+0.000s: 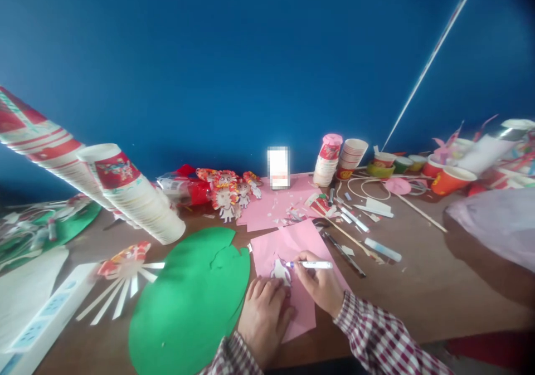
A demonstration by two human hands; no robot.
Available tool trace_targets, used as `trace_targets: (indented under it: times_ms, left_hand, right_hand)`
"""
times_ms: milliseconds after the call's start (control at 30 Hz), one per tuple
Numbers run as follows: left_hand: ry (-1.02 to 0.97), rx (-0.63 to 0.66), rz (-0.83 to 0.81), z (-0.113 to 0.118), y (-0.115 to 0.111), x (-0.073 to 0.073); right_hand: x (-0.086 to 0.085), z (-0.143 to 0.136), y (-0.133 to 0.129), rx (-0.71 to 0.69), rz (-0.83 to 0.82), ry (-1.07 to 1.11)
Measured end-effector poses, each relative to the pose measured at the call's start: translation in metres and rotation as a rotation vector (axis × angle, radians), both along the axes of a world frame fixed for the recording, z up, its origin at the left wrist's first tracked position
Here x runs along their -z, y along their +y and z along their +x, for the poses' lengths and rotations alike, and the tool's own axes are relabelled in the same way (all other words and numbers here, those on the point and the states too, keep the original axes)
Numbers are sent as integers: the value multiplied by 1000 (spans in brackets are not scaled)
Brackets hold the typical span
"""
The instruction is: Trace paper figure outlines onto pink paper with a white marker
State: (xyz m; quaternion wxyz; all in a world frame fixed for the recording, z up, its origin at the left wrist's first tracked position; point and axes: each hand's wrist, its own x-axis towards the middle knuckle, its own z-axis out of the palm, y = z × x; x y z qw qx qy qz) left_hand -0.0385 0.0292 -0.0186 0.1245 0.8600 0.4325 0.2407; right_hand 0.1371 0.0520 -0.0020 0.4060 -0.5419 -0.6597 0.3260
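A sheet of pink paper [303,308] lies in front of me, and on it rests a small white figure-shaped paper cutout [281,270]. My right hand [320,283] grips a white marker [315,264], its dark tip touching or just beside the cutout's right edge. Fingers stretched out, my left hand [264,316] lies flat over the lower left of the sheet and the cutout's lower part, which it partly hides. A large green paper round [188,308] with a torn upper edge is left of my left hand.
Stacked paper cups [137,196] lean at the left, near a power strip [45,313]. Behind the sheet stand decorated paper figures [225,196] and another cup stack [327,163]. Markers [382,249], sticks and scraps lie at the right, with orange cups [453,181] beyond.
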Motion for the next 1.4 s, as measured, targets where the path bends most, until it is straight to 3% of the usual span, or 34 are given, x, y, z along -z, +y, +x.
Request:
trace_targets:
  times_ms: [1400]
  left_hand:
    - [23,-7,-26,0,0,-2]
  right_hand:
    - [5,1,0,-10,-46,-1]
